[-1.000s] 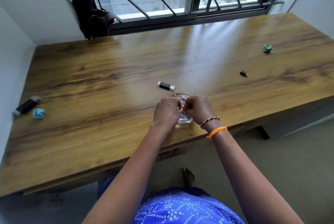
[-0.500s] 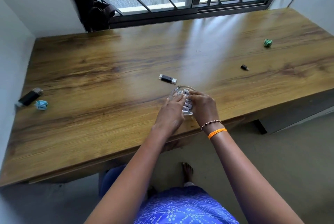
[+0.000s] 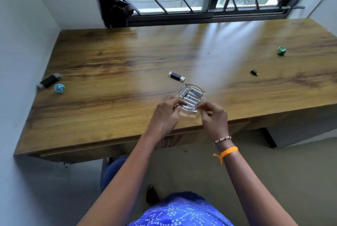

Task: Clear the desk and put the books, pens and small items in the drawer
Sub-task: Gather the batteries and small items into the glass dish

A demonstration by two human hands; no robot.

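Both hands, left hand (image 3: 165, 114) and right hand (image 3: 213, 116), pinch the glass dish (image 3: 191, 98) of small white rolls, maybe batteries, near the desk (image 3: 109, 65) front edge. Lift it level and slowly, so nothing spills.

Both hands (image 3: 189, 114) forward, fingers pinched
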